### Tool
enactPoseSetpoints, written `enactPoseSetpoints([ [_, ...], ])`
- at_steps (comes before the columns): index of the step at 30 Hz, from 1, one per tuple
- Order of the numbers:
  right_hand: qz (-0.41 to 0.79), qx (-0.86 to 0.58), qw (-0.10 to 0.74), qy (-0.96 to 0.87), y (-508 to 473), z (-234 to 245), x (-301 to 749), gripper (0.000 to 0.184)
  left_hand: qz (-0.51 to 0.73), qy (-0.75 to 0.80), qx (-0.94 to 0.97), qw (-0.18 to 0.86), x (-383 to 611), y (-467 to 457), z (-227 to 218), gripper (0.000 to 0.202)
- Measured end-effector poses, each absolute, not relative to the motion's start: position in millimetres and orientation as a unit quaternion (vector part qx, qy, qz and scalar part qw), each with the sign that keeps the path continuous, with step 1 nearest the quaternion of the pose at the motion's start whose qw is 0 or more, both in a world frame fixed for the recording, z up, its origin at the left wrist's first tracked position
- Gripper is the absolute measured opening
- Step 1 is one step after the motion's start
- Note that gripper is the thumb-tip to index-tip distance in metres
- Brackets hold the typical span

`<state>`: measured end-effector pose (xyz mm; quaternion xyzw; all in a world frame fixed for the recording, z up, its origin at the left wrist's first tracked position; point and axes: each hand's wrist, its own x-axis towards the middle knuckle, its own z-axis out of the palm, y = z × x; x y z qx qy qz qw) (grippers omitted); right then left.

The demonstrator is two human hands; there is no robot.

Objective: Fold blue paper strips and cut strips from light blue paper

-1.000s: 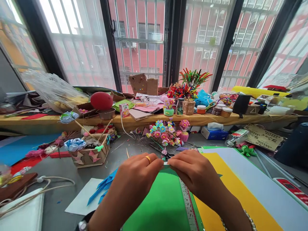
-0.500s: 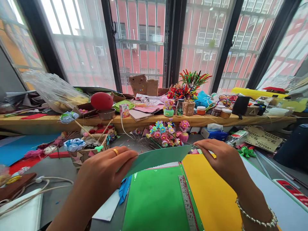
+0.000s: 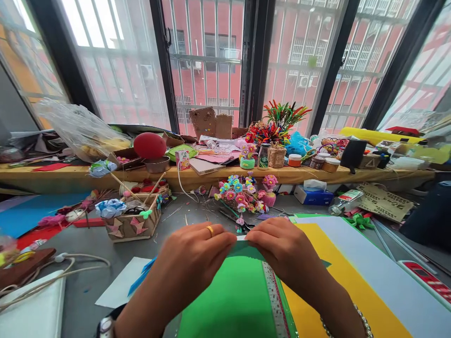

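My left hand (image 3: 195, 256) and my right hand (image 3: 287, 246) are close together, both pinching the upper edge of a dark green paper strip (image 3: 244, 249). A pale edge shows between my fingertips; whether it is a fold, I cannot tell. Most of the strip is hidden behind my hands, though one corner pokes out past the right hand. Below lies a bright green sheet (image 3: 225, 305) in a clear sleeve, with a patterned ruler (image 3: 274, 293) along its right side. To the right are a yellow sheet (image 3: 313, 300) and a pale sheet (image 3: 366, 272).
Beyond my hands stand a cardboard basket (image 3: 136, 225) and a bunch of yarn flowers (image 3: 239, 192). Scissors (image 3: 248, 227) lie just behind my fingers. White paper (image 3: 116, 286) and a cable (image 3: 84, 263) are at left; a glass bottle (image 3: 347, 201) and tissue box (image 3: 313, 195) at right.
My hands have come together from the strip's two ends to its middle, the right moving left and the left moving right. The strip is now mostly covered by them.
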<state>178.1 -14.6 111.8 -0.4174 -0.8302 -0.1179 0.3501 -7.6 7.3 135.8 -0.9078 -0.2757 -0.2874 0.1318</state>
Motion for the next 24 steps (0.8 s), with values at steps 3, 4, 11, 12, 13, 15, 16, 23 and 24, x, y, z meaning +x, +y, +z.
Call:
enactPoseSetpoints([
  [3, -0.129, -0.440, 0.339, -0.822, -14, 115, 190, 0.016, -0.309, -0.289, -0.895, 0.143, -30, 15, 139, 0.022],
  [4, -0.136, -0.447, 0.336, -0.818, -14, 116, 193, 0.017, -0.318, -0.299, -0.885, 0.163, -36, 17, 140, 0.021],
  [11, -0.108, -0.429, 0.351, -0.825, -17, 116, 186, 0.018, -0.347, -0.294, -0.874, 0.172, -25, 11, 143, 0.019],
  [12, -0.102, -0.424, 0.355, -0.827, -17, 115, 184, 0.017, -0.333, -0.278, -0.888, 0.154, -18, 9, 141, 0.018],
  [13, -0.099, -0.421, 0.357, -0.828, -18, 115, 182, 0.016, -0.318, -0.276, -0.895, 0.145, -12, 8, 140, 0.017],
  [15, -0.096, -0.418, 0.357, -0.830, -18, 116, 180, 0.016, -0.302, -0.273, -0.902, 0.144, -6, 6, 137, 0.020],
  [16, -0.097, -0.419, 0.355, -0.830, -18, 116, 180, 0.016, -0.301, -0.275, -0.901, 0.148, -5, 7, 136, 0.022],
  [23, -0.141, -0.492, 0.346, -0.786, -12, 120, 208, 0.020, -0.327, -0.294, -0.878, 0.187, -33, 16, 140, 0.026],
  [24, -0.151, -0.503, 0.347, -0.777, -11, 119, 215, 0.020, -0.328, -0.301, -0.873, 0.197, -37, 17, 142, 0.025],
])
